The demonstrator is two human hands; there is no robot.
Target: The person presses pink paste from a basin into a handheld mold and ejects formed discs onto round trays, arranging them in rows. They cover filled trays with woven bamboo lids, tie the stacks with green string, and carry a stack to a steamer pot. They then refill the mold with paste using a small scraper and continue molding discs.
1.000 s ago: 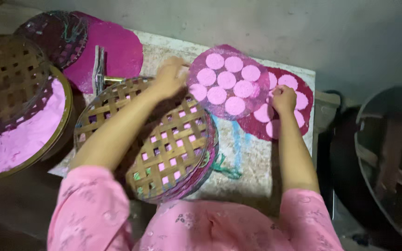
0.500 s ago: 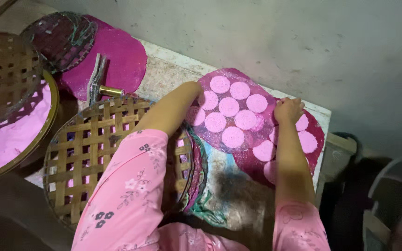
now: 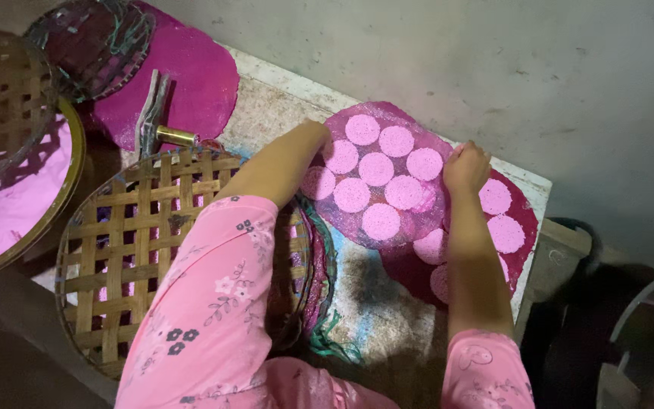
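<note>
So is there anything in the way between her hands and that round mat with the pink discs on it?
Nothing visible. Both hands are already at the round mat: the left hand at its left edge, the right hand at its right edge. The woven bamboo tray sits off to the left, under the left arm, not between.

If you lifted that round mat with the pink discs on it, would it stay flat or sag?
The round mat looks thin and woven, so it would probably sag unless held at both edges, where the left hand and right hand rest. The pink discs lie loose on top, so tilting might slide them off. It seems light.
</note>
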